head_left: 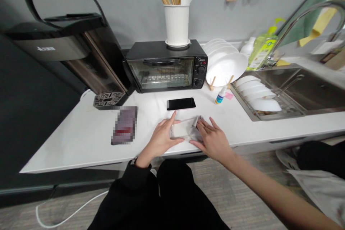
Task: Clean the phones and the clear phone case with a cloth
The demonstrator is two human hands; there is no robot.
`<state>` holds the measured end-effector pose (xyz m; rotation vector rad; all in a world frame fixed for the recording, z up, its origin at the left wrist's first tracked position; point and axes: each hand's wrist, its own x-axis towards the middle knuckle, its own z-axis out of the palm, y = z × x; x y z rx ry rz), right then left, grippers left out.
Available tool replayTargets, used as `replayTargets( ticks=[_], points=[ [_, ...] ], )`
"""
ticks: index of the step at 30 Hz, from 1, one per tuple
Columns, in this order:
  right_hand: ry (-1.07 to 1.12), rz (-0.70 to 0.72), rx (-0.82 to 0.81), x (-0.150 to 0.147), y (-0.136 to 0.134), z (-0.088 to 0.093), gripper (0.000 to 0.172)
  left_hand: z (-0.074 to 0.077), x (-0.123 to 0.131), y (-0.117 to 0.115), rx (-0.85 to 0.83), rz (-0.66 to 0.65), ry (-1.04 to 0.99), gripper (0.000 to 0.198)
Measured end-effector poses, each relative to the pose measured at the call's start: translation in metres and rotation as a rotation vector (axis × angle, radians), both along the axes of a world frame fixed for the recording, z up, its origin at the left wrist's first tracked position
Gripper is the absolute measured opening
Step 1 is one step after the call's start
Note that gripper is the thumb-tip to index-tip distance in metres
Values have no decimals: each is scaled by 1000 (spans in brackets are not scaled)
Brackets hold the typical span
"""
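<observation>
A small white box-like block lies on the counter close to its front edge. Thin grey wrapping, either cloth or film, covers its right end. My left hand holds the block's left end, thumb and fingers on opposite sides. At the other end, my right hand has its fingers pressed onto the grey wrapping and its thumb at the near side. Just behind the block a black phone lies flat. A pixelated purple packet rests to the left of my left hand.
A toaster oven carries a white cup of chopsticks. The water dispenser stands left. Racked plates, a small bottle and the sink with bowls are right. Part of another person's clothing shows lower right.
</observation>
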<state>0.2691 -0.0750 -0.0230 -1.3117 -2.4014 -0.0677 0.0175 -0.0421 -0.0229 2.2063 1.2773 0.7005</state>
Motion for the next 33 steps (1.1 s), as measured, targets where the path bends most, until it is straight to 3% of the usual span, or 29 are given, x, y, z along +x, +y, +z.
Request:
replayTargets(
  ticks=[2, 6, 8, 10, 14, 16, 19, 22, 26, 29, 33],
  points=[
    [60, -45, -5, -35, 0, -5, 87, 0, 0, 0, 4, -1, -3, 115],
    [201, 118, -84, -79, -7, -5, 83, 2, -1, -2, 3, -17, -14, 114],
    [220, 198, -143, -71, -11, -1, 74, 3, -2, -4, 8, -18, -27, 112],
    [189, 239, -181, -45, -13, 3, 62, 4, -2, -6, 7, -12, -28, 112],
    [64, 174, -108, 21, -10, 6, 48, 4, 0, -5, -6, 3, -4, 118],
    [7, 129, -48, 38, -6, 4, 45, 5, 2, -4, -12, -4, 7, 120],
    [-15, 66, -5, 27, 1, 0, 57, 6, 3, -2, -11, -49, 12, 119],
    [56, 26, -17, -17, 4, -3, 75, 7, 1, -1, -11, -73, 16, 115],
    [182, 188, -98, -64, 0, 0, 78, 7, -3, -1, -15, -101, -19, 112],
    [192, 281, -176, -51, -6, 5, 66, 7, -4, -3, -17, -102, -35, 112],
    [88, 259, -171, 15, -8, 9, 50, 7, -3, -4, -18, -93, -13, 115]
  ],
)
